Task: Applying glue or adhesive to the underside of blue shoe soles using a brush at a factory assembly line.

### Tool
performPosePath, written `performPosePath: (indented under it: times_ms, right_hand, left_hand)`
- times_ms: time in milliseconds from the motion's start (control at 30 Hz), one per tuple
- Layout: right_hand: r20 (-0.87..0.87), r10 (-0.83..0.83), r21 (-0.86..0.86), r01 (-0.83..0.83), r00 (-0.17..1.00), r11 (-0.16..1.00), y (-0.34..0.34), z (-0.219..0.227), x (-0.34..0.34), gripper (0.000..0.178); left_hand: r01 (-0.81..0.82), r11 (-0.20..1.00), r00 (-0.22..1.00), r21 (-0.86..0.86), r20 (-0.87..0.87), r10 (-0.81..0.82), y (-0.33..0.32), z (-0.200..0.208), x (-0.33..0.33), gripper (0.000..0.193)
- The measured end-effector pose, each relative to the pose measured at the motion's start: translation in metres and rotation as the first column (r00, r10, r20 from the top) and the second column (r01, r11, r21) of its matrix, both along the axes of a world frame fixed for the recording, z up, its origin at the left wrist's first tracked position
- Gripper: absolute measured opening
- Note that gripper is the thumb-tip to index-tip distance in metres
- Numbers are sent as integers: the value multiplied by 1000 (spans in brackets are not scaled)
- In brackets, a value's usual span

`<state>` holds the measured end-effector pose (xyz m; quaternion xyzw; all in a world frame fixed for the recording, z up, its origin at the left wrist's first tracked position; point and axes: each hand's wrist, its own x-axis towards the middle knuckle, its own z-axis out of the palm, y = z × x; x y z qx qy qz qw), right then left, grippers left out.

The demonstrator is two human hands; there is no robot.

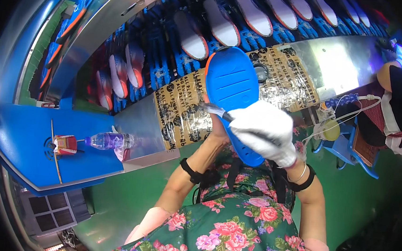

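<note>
A blue shoe sole [233, 78] with an orange edge stands tilted in front of me, several grooves across its inner face. My left hand [218, 128] is bare and grips it from the left side, with most of the fingers hidden behind it. White-gloved, my right hand [263, 130] is closed around the dark handle of a brush [216, 109]. The brush points left across the middle of the sole; whether its tip touches the sole I cannot tell.
Beyond the ledge, covered with printed brown tape [183, 110], a rack carries white shoe uppers [222, 23] on blue holders. A small dark dish [261, 72] sits on the tape. At left, a blue table [21, 135] bears a bottle [110, 141] and red box [65, 145]. Another person [395, 112] is at right.
</note>
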<state>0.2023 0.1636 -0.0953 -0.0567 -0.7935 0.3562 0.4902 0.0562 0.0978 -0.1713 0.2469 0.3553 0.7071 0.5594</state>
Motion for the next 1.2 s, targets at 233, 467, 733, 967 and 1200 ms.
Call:
performPosePath:
  times_ms: [233, 467, 733, 967, 1200]
  right_hand:
    - [40, -100, 203, 90, 994, 975, -9, -5, 0, 27]
    - [35, -118, 58, 116, 992, 992, -2, -8, 8, 28]
    - [24, -105, -48, 106, 994, 993, -6, -14, 11, 25]
    - [37, 114, -127, -109, 993, 986, -16, -11, 14, 19]
    - [-10, -107, 78, 107, 994, 991, -39, -25, 5, 27]
  left_hand:
    - [-21, 998, 993, -62, 114, 28, -4, -30, -10, 104]
    - [3, 1000, 931, -17, 364, 4, 11, -10, -18, 109]
    - [190, 962, 882, 195, 397, -255, 22, -4, -28, 124]
    - [226, 935, 780, 274, 524, -342, 27, 4, -32, 119]
    - [261, 913, 780, 315, 489, -391, 35, 0, -47, 118]
